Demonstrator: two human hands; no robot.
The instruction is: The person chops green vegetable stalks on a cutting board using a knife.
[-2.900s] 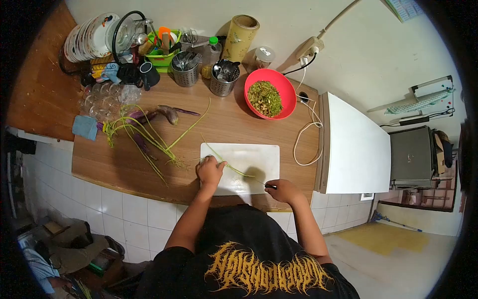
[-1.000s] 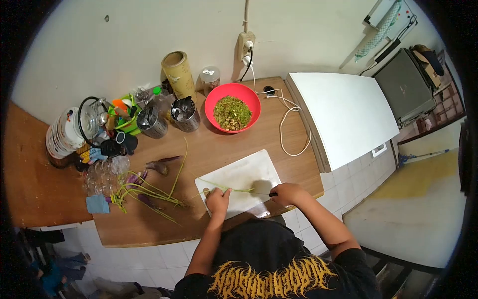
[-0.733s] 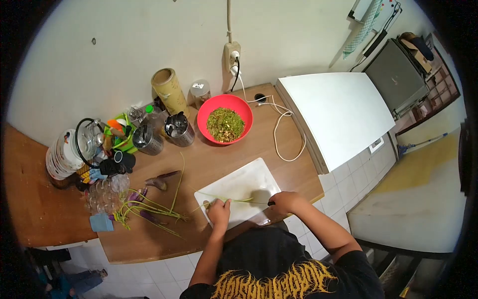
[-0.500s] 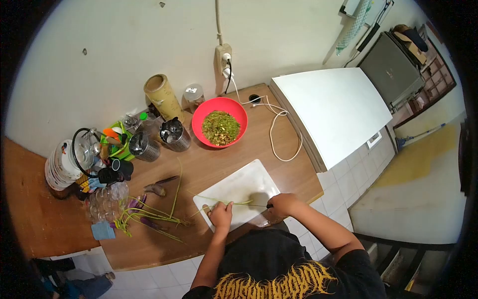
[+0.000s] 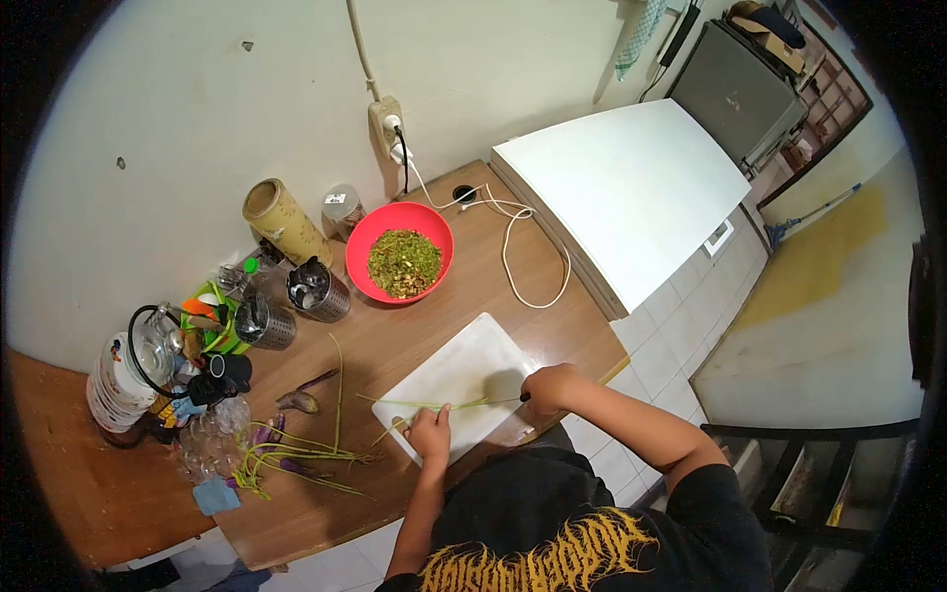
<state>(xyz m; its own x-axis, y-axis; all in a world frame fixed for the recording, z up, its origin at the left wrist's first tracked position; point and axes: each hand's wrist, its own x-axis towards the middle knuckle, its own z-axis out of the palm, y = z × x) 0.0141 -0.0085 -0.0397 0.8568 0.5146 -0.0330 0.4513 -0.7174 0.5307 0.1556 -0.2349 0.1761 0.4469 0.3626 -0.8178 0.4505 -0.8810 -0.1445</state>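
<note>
On the white cutting board (image 5: pixel 473 345), my left hand (image 5: pixel 429 432) pinches some long green beans (image 5: pixel 390 401), whose ends stick out on both sides of the fingers. My right hand (image 5: pixel 549 388) is closed round the dark handle of a knife (image 5: pixel 524 397). The thin blade points left toward the beans; whether it touches them I cannot tell. More long beans (image 5: pixel 306 454) lie in a loose heap left of the board, with purple eggplants (image 5: pixel 298 402) among and beside them.
A red bowl (image 5: pixel 357 259) of chopped green pieces stands behind the board, near a white cable (image 5: pixel 508 242). Metal utensil holders (image 5: pixel 321 293), a yellowish roll (image 5: pixel 286 222), stacked dishes (image 5: pixel 113 385) and clear plastic containers (image 5: pixel 202 444) crowd the left. A white appliance top (image 5: pixel 621 197) borders the table's right.
The head view has turned slightly, so the table items sit further left. Both hands stay at the board, still gripping the beans and the knife.
</note>
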